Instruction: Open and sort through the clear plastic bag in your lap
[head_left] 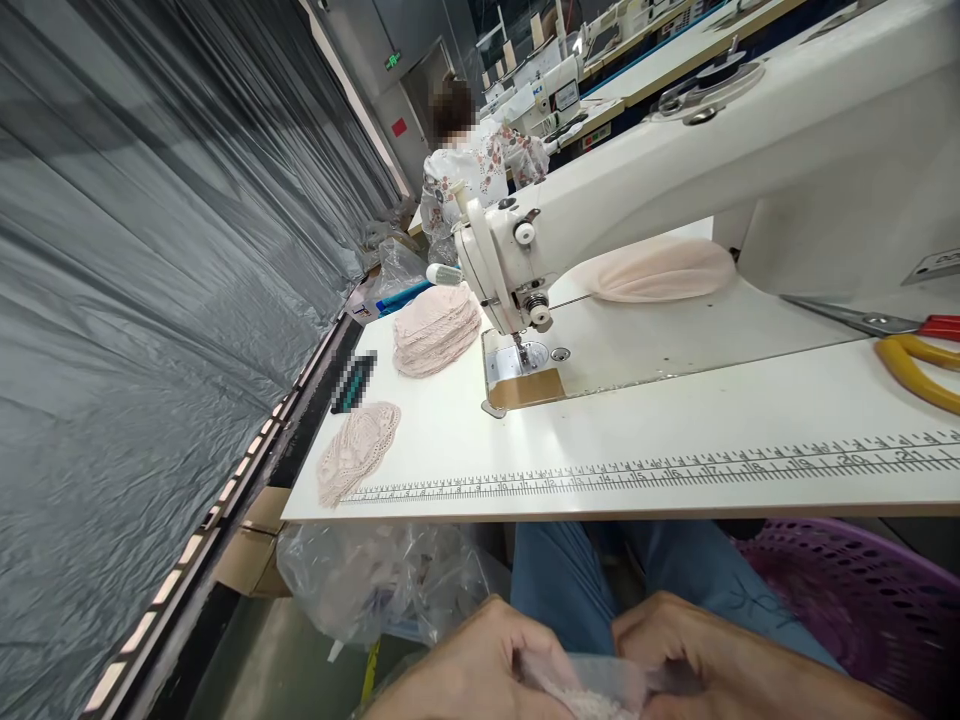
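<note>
Low in the head view, my left hand (484, 665) and my right hand (712, 655) are close together above my lap. Both have their fingers curled closed on a thin see-through plastic bag (600, 672). Something whitish and lacy shows in or under the plastic between them; its lower part is cut off by the frame edge. On the table in front lies a pale pink lace piece (358, 450), with a stack of similar lace pieces (435, 330) farther back. Neither hand touches the table or the sewing machine (517, 260).
Scissors (911, 350) with yellow and red handles lie right on the white table (420, 440), which has a printed ruler. Pink fabric (660, 270) lies behind the needle. Below are a purple basket (847, 570), a plastic sack (390, 575) and a cardboard box (251, 550). A person (469, 165) sits ahead.
</note>
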